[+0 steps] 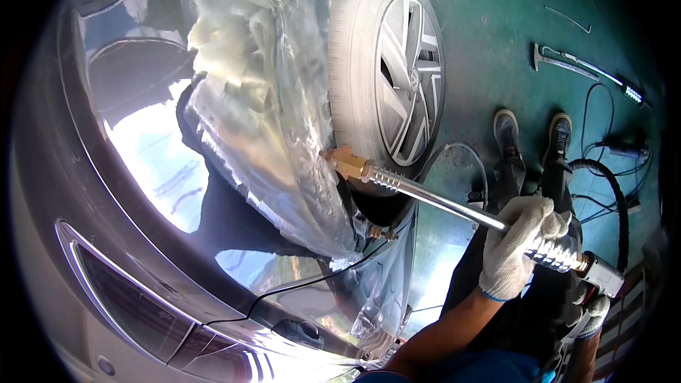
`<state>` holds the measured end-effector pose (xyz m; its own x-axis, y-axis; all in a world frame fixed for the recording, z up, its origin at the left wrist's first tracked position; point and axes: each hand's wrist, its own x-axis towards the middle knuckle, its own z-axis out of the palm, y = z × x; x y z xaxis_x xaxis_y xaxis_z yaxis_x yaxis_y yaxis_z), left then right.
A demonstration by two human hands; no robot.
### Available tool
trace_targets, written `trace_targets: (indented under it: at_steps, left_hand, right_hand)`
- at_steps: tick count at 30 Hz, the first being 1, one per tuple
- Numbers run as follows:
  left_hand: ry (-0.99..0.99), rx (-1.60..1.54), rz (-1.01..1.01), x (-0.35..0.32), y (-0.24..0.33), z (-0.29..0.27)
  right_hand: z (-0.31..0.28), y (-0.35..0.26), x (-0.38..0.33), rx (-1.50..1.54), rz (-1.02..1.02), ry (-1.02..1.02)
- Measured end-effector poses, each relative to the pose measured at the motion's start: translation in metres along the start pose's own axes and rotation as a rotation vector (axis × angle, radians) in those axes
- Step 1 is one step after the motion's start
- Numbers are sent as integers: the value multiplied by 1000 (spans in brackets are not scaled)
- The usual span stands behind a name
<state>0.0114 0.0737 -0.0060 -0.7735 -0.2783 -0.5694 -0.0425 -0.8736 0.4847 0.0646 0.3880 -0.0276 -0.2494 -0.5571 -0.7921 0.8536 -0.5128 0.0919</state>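
Note:
A long slide-hammer dent puller [447,200] reaches from my hands to the car's bare, sanded metal panel [266,99]. Its brass-coloured head [349,164] meets the panel's edge beside the wheel [386,64]. My left hand [521,241], in a white knitted glove, is wrapped round the chrome shaft at the ridged grip. Lower right, my gloved right hand [594,312] is closed at the handle end [603,278], below the grey housing; part of this hand is hidden. A thick black cable [618,202] curves away from that housing.
Grey car bodywork [135,206] fills the left, with a thin black cable [305,280] across it. On the green floor [482,21] lie a second slide-hammer tool [592,67], a bent rod [571,18] and a corded power tool [628,149]. My shoes [559,135] stand nearby.

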Motion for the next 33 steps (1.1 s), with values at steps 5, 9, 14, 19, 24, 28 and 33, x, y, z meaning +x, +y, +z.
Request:
trace_targets:
  at_steps: [5, 9, 14, 19, 24, 28, 33]
  left_hand:
    - [213, 115, 50, 22, 58, 9]
    - [379, -46, 252, 54, 170, 4]
    - [-475, -484, 185, 80, 165, -29]
    - [242, -238, 220, 59, 170, -10]
    - [494, 91, 321, 51, 161, 18]
    - [571, 75, 316, 63, 169, 18]
    - [470, 63, 298, 60, 170, 4]
  right_hand:
    - [-29, 0, -19, -42, -48, 68]
    - [-26, 11, -16, 3, -92, 144]
    - [0, 9, -4, 1, 24, -149]
    - [-13, 13, 1, 44, 18, -122]
    - [-54, 3, -1, -9, 16, -100]
    - [-30, 5, 8, 35, 18, -59]
    - [4, 4, 19, 23, 8, -197]
